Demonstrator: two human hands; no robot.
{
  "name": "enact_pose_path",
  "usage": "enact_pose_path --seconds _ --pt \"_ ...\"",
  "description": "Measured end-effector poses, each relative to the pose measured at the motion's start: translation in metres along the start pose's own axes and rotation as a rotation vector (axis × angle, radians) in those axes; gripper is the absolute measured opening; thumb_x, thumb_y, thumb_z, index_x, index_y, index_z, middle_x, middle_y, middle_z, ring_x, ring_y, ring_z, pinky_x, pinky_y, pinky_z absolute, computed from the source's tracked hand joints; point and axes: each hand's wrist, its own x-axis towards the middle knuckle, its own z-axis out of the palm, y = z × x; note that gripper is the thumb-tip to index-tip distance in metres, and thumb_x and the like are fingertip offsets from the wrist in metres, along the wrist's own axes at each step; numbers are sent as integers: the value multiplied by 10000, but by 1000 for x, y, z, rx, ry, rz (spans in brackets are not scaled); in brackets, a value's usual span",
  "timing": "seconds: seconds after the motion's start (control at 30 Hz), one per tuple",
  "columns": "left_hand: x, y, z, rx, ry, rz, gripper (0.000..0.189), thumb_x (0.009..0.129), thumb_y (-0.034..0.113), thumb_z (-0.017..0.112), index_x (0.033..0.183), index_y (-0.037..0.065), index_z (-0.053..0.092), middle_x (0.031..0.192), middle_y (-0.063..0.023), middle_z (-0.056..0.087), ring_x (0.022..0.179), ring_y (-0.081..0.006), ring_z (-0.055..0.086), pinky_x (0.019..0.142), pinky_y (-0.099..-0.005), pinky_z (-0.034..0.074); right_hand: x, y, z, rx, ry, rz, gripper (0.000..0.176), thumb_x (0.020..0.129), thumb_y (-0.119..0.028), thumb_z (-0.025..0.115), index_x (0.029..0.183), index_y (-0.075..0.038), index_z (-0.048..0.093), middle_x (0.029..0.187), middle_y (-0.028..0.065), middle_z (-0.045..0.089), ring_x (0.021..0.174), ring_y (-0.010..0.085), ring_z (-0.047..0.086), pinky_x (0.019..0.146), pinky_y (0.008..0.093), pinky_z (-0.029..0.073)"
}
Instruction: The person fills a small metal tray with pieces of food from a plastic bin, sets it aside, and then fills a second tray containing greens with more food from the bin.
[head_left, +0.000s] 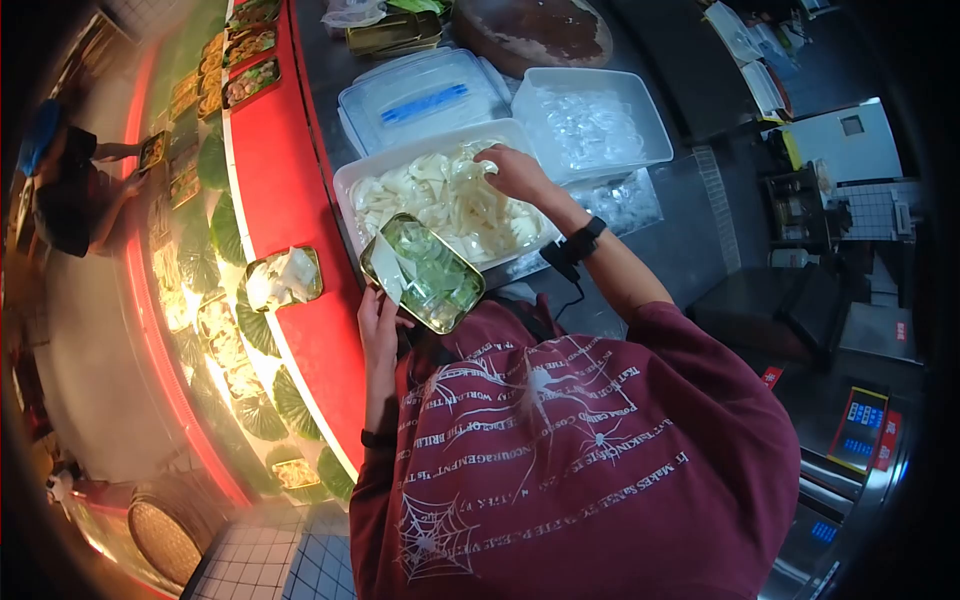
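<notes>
My left hand (379, 325) is wrapped round the near left end of a gold-rimmed rectangular tray (436, 275). Pale green translucent pieces and a white flat piece lie in that tray, which is tilted over the near edge of a large white tub (345, 190). Pale, wet, sliced food (430, 195) fills the tub. Over the tub's far right part is my right hand (513, 172), its fingers bent down at the food; whether they pinch a piece is too small to tell. A black band is on the right wrist.
Behind the tub stand a lidded clear box (425, 100) and a white bin of clear packets (590, 120). A round brown board (535, 35) is farther back. Left, a red counter strip (320, 345) bears a filled tray (284, 279). Beyond the food display, a person (75, 185) holds a tray.
</notes>
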Motion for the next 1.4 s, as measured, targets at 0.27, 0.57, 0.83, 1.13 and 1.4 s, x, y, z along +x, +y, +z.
enact_pose_path --seconds 0.27,0.57,0.83,1.13,1.4 --pt "0 4 2 -3 -6 10 369 921 160 504 1246 -9 459 1084 -101 592 783 -91 572 500 -203 494 39 1 42 -7 -21 -87 373 747 -132 597 1120 -134 585 1085 126 607 964 338 592 813 423 483" --pt "0 7 3 0 -6 5 300 914 151 512 1169 -6 499 1058 -87 607 789 -90 575 497 -200 488 43 -7 21 -310 -219 -132 169 737 -232 566 786 -96 654 778 140 645 744 328 621 661 431 489" --pt "2 3 0 33 -37 42 380 926 174 484 1254 -13 448 1065 -97 601 702 -84 588 504 -200 496 18 -13 -32 372 -298 -134 201 768 -218 654 860 -40 656 699 78 617 688 191 587 650 332 449" --pt "2 6 1 18 -42 28 352 925 170 490 1228 -10 473 1076 -100 602 717 -89 591 499 -195 492 2 -33 -45 641 -427 -26 126 831 -147 612 827 -23 590 731 -7 599 669 57 513 608 220 407" --pt "1 7 2 17 -33 28 350 925 175 491 1214 -23 475 1085 -103 600 689 -84 581 492 -190 478 -22 -92 -50 603 -155 -104 150 832 -128 628 895 5 601 747 30 611 687 98 561 640 252 452"
